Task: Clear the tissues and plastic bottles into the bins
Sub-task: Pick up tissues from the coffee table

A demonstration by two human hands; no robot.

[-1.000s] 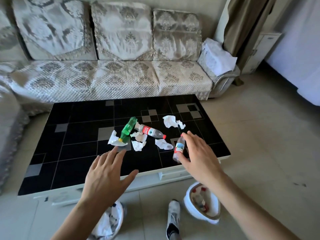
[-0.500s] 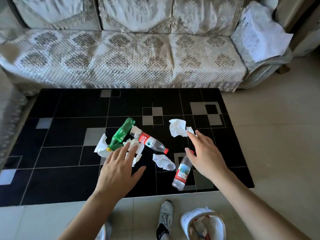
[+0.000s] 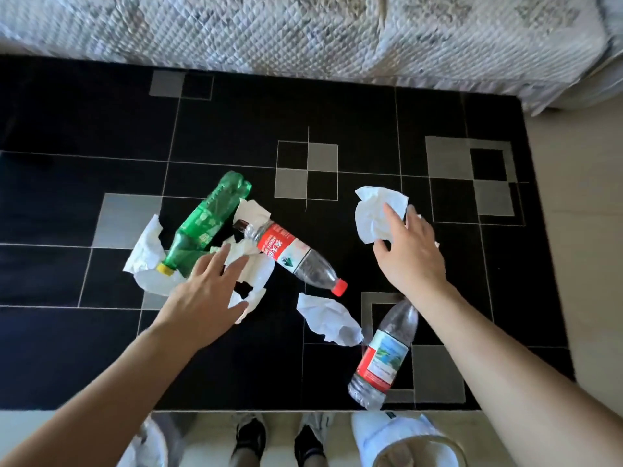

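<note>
On the black coffee table (image 3: 101, 348) lie a green bottle (image 3: 205, 224), a clear bottle with a red label and red cap (image 3: 293, 257), and a second clear bottle (image 3: 384, 355) near the front edge. Crumpled tissues lie among them. My left hand (image 3: 209, 294) reaches with straight fingers onto the tissue pile (image 3: 251, 264) beside the green bottle. My right hand (image 3: 409, 251) has its fingertips on a large crumpled tissue (image 3: 374, 214). Another tissue (image 3: 327, 320) lies between my arms, and one more tissue (image 3: 145, 251) sits under the green bottle's neck.
Two white-lined bins stand on the floor below the table's front edge, the left bin (image 3: 148, 446) and the right bin (image 3: 408, 443). My shoes (image 3: 279, 439) are between them. A quilted sofa (image 3: 303, 32) runs along the table's far side.
The view has dropped closer to the table. My left hand moved forward onto the tissue pile. My right hand moved away from the near bottle up to the large tissue.
</note>
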